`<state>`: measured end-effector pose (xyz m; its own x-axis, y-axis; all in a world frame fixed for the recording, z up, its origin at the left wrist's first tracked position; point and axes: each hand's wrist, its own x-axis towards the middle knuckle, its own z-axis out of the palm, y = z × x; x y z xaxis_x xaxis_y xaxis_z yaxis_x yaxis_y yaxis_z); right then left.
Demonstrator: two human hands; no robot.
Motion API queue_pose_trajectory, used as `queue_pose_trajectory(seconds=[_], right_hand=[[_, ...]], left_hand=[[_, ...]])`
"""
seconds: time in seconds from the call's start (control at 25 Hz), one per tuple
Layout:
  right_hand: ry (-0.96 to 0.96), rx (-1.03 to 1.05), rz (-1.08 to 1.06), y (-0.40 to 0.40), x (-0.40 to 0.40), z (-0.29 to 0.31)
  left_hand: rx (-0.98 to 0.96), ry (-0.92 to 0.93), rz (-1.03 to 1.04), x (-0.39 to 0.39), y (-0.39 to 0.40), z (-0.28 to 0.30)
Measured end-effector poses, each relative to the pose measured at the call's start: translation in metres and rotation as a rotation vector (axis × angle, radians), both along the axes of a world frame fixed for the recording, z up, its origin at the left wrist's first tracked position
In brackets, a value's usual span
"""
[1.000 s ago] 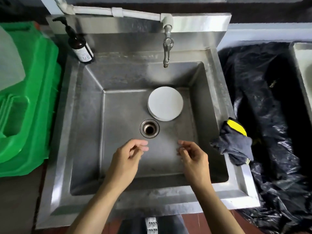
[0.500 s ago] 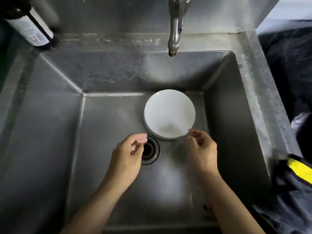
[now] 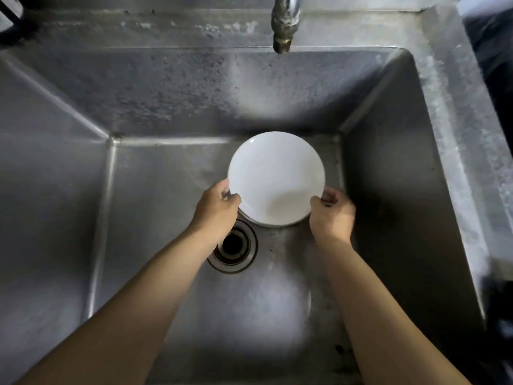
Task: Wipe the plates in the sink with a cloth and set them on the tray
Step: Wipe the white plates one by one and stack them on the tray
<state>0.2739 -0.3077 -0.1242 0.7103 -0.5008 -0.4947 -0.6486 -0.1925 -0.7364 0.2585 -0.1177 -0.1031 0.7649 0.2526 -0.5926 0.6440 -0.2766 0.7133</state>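
A small stack of white plates point(image 3: 276, 176) lies on the floor of the steel sink point(image 3: 166, 107), toward the back right. My left hand point(image 3: 218, 208) grips the stack's left rim, fingers curled at the edge. Opposite it, my right hand point(image 3: 331, 212) grips the right rim in the same way. The top plate faces up and looks bare. Neither the cloth nor the tray is clearly in sight.
The drain point(image 3: 234, 245) sits just in front of the plates, under my left wrist. The tap spout point(image 3: 284, 23) hangs above the sink's back wall. A dark bottle's edge point(image 3: 9, 12) shows at the top left, and dark blurred material point(image 3: 497, 315) lies beyond the right rim.
Both hands reached forward from in front of the drain and took hold of the plate stack's left and right rims. The camera moved closer over the sink.
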Motion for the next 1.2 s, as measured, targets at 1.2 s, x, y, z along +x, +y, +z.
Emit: queue_pose_trajectory(seconds=[1.2], right_hand=[[0.084, -0.191, 0.372, 0.058, -0.098, 0.136]], left_hand=[[-0.222, 0.174, 0.659, -0.162, 0.038, 0.067]])
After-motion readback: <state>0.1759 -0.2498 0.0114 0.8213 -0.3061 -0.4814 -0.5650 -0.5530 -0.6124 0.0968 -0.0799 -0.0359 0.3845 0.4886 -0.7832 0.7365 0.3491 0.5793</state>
